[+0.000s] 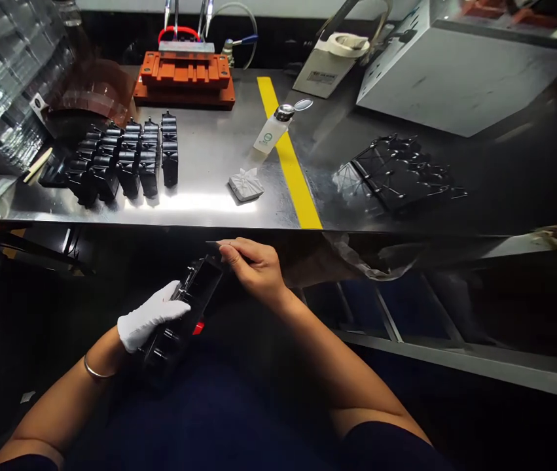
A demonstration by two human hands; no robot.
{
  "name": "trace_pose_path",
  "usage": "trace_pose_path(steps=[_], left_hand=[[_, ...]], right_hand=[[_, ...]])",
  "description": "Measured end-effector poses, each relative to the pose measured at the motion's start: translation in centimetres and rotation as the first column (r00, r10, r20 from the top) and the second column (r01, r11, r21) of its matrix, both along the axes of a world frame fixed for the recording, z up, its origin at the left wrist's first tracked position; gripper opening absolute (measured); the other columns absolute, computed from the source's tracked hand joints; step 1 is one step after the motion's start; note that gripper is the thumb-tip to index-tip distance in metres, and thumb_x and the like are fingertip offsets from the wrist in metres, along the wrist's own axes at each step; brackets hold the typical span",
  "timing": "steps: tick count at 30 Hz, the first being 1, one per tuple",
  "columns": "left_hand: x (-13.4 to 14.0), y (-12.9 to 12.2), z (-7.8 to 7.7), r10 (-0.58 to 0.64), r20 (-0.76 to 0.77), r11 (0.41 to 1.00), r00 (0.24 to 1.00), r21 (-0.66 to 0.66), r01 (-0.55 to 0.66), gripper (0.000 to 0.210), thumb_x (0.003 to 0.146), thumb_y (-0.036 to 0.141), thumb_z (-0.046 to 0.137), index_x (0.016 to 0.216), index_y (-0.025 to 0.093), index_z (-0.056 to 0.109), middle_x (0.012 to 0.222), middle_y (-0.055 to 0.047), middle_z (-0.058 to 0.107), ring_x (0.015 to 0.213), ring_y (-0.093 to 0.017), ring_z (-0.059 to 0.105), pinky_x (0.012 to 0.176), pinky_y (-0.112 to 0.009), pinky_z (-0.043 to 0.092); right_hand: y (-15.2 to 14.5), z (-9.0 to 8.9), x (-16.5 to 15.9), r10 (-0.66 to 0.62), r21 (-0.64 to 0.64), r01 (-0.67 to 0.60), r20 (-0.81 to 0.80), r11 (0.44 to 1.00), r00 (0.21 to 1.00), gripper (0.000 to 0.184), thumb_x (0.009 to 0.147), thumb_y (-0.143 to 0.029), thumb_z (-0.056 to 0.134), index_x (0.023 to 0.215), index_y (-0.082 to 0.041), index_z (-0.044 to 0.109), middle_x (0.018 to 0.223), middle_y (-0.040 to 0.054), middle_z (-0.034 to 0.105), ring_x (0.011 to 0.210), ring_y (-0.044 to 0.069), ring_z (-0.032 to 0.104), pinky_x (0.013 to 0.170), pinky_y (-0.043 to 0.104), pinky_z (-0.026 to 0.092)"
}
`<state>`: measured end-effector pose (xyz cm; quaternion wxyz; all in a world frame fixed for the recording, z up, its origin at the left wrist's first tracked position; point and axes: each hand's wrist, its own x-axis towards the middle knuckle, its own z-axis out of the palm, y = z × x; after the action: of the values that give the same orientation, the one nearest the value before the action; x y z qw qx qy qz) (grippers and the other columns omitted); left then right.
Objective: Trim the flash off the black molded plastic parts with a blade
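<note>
"Where is the black part (208, 281) just now?"

"Off the near edge of the bench (204, 157), to the left of the yellow strip (294, 167) and nearer the wearer. It's tilted, with its upper end leaning toward the strip."

"And the hands?"

"The left hand (153, 317), in a white glove, is closed around the black part, thumb laid over it. The right hand (256, 268) is bare, just left of the strip's near end, with thumb and fingers pinching a thin pointed piece (212, 243). It looks like a small blade, though it's too fine to be sure, and I can't tell whether it touches the part."

"What stands left of the strip?"

"A grey block (246, 185) near it, then rows of black housings (128, 160) farther left. Behind those, also left of the strip, is an orange fixture (184, 75). The white bottle (268, 136) with a metal top is right at the strip's left edge, overlapping it in view."

"And to its right?"

"A cluster of black branched pieces (406, 170), with a big pale box (406, 85) behind them."
</note>
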<state>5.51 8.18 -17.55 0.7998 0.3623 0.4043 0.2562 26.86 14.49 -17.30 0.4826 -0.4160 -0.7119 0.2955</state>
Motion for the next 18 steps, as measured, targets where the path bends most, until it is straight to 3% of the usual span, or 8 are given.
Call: trace_pose_path(steps=[3, 7, 13, 18], left_hand=[[0.4, 0.2, 0.2, 0.011, -0.064, 0.996, 0.998, 0.086, -0.006, 0.045, 0.075, 0.049, 0.066, 0.104, 0.017, 0.051, 0.086, -0.003, 0.058, 0.073, -0.016, 0.056, 0.064, -0.03, 0.044], [0.7, 0.1, 0.0, 0.003, -0.116, 0.997, 0.993, 0.08, 0.006, 0.046, 0.075, 0.05, 0.065, 0.104, 0.018, 0.049, 0.082, -0.002, 0.058, 0.07, -0.016, 0.054, 0.063, -0.031, 0.043], [1.0, 0.0, -0.4, 0.015, -0.156, 0.997, 0.988, 0.076, -0.003, 0.046, 0.074, 0.049, 0.066, 0.103, 0.015, 0.053, 0.092, -0.003, 0.054, 0.08, -0.016, 0.049, 0.072, -0.032, 0.042], [0.9, -0.4, -0.9, -0.01, -0.136, 0.999, 0.991, 0.042, 0.016, 0.048, 0.073, 0.051, 0.066, 0.104, 0.016, 0.053, 0.094, -0.004, 0.057, 0.082, -0.017, 0.051, 0.073, -0.032, 0.042]], right_hand=[[-1.1, 0.7, -0.3, -0.007, -0.02, 0.009, 0.092, 1.0, 0.996, 0.021, 0.091, -0.026, 0.055, 0.088, -0.018, 0.073, 0.075, 0.0045, 0.071, 0.064, 0.014, 0.065, 0.06, 0.025, 0.053], [-1.7, 0.9, -0.3, -0.019, -0.018, 0.022, 0.177, 1.0, 0.984, 0.022, 0.092, -0.026, 0.053, 0.087, -0.019, 0.073, 0.074, 0.0038, 0.072, 0.063, 0.014, 0.066, 0.059, 0.025, 0.052], [-2.2, 0.5, 0.1, -0.027, 0.028, 0.02, 0.285, 0.999, 0.958, 0.022, 0.093, -0.027, 0.052, 0.088, -0.019, 0.072, 0.081, 0.0052, 0.074, 0.07, 0.016, 0.069, 0.063, 0.025, 0.053], [-2.5, 0.8, 0.5, 0.027, 0.037, -0.046, 0.402, 0.998, 0.915, 0.029, 0.094, -0.031, 0.051, 0.077, -0.017, 0.071, 0.067, 0.0032, 0.07, 0.057, 0.012, 0.063, 0.054, 0.022, 0.045]])
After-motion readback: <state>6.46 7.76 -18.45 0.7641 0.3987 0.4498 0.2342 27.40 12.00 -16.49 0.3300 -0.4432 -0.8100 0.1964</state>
